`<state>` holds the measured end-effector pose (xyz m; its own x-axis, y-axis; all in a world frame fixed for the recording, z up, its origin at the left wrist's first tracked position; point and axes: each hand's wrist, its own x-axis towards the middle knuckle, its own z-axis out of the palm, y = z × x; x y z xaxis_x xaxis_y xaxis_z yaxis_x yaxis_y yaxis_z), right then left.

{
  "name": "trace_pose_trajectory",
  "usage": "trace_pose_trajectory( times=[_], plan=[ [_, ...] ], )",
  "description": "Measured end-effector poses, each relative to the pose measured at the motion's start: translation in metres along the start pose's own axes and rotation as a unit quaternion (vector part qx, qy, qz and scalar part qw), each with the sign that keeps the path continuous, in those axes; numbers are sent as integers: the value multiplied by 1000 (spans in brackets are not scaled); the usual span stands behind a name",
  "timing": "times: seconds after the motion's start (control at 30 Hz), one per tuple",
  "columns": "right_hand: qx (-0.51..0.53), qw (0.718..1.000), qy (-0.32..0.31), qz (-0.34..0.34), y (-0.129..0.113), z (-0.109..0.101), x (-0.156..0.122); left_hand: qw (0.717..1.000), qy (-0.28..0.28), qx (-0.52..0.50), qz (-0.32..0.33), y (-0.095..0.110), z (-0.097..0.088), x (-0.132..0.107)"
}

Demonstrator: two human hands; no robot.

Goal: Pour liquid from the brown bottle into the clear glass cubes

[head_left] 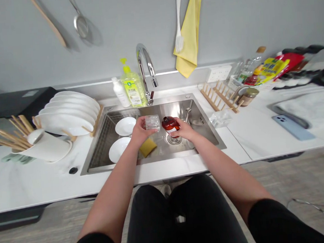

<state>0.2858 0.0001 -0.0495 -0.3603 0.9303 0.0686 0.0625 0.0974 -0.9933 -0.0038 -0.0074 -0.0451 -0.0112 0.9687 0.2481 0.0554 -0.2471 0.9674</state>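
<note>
Over the steel sink (204, 127) my left hand (142, 132) grips a small clear glass cube-shaped container (152, 123). My right hand (184, 130) holds a dark red bottle with a white label (170, 125), tilted above the sink drain (174, 139). The two held things are close together but apart. Below my left hand, a yellow sponge (148, 147) lies in the basin. Two white dishes (125, 126) (119, 149) rest to the left of my hands, with a wire rack (99, 145) along the sink's left side.
A chrome faucet (145, 63) and a green dish soap pump bottle (133, 88) stand behind the sink. A wooden rack holds white plates (68, 113) on the left. A phone (293, 127) lies on the right counter beside a white cloth (304, 110).
</note>
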Motion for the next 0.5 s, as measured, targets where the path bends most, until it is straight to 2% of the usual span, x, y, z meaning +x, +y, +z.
trace_pose_trajectory(
  times=[0.1, 0.3, 0.5],
  plan=[
    [-36, 999, 5, 4, 1, 0, 0, 1000, -16, 15, -5, 0, -1, -1],
    [-88, 996, 8, 13, 4, 0, 0, 999, 4, 52, 10, -4, -5, -1],
    [-115, 993, 3, 20, 5, -1, 0, 997, -8, 79, 13, -3, -5, -3]
  ],
)
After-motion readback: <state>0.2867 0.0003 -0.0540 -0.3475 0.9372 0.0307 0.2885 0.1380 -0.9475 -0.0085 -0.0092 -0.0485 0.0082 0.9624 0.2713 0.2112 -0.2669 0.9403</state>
